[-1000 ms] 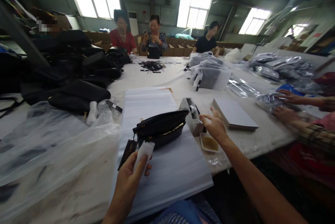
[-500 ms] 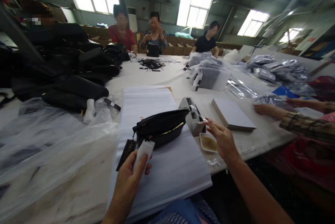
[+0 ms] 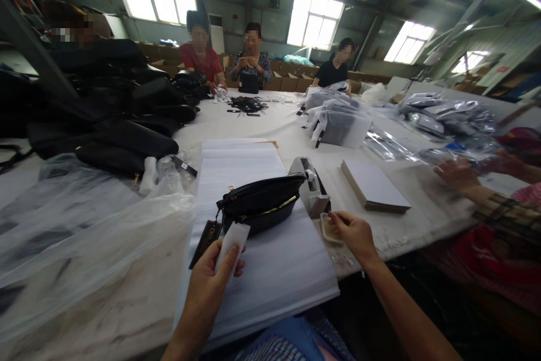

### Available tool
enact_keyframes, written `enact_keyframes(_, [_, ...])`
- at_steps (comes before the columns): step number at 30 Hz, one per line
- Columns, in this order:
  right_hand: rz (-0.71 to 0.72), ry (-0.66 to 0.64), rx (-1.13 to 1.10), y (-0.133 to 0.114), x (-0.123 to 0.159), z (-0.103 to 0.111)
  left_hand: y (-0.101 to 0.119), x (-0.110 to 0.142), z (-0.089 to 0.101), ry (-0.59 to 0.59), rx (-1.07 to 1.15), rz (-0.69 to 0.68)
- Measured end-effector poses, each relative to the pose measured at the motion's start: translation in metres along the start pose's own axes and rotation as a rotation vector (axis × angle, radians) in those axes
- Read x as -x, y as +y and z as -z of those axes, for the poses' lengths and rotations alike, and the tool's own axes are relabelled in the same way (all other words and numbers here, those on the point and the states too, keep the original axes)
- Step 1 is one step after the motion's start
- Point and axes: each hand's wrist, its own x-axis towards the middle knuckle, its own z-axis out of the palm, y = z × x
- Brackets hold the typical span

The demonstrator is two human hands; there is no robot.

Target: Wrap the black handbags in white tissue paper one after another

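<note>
White worktable [image 3: 281, 120], black bag [image 3: 264, 203] just beyond left fingers [image 3: 229, 263] closed on white wrap [image 3: 238, 232], right fingers [image 3: 345, 226] pinched, hold unclear

Head view forward, down across table [image 3: 283, 121]

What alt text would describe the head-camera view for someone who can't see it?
A person's left hand holds a flat white strip by a black zippered pouch lying on white paper sheets. The right hand is at a small white dish near a grey tape dispenser.
</note>
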Motion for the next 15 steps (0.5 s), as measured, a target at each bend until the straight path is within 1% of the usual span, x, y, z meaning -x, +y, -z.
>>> enact_keyframes(3, [0.234, 0.065, 0.050, -0.010, 0.020, 0.009, -0.005, 0.000, 0.000, -0.012, 0.018, -0.007])
enact_keyframes(5, [0.400, 0.063, 0.047, -0.024, 0.034, 0.012, -0.010, -0.002, 0.000, -0.019, 0.030, -0.020])
enact_keyframes(6, [0.483, 0.040, 0.032, -0.032, 0.040, 0.012, -0.011, -0.002, 0.000, -0.021, 0.036, -0.027])
enact_keyframes(9, [0.709, -0.073, -0.041, -0.061, 0.055, 0.005, -0.014, -0.002, 0.000, -0.027, 0.054, -0.033])
enact_keyframes(11, [0.829, -0.190, -0.125, -0.082, 0.065, -0.006, -0.012, -0.001, -0.001, -0.026, 0.065, -0.041])
enact_keyframes(13, [0.917, -0.312, -0.238, -0.104, 0.076, -0.020, -0.009, 0.000, -0.002, -0.023, 0.069, -0.054])
enact_keyframes(15, [0.959, -0.406, -0.357, -0.125, 0.087, -0.036, -0.006, 0.001, -0.003, -0.018, 0.067, -0.070])
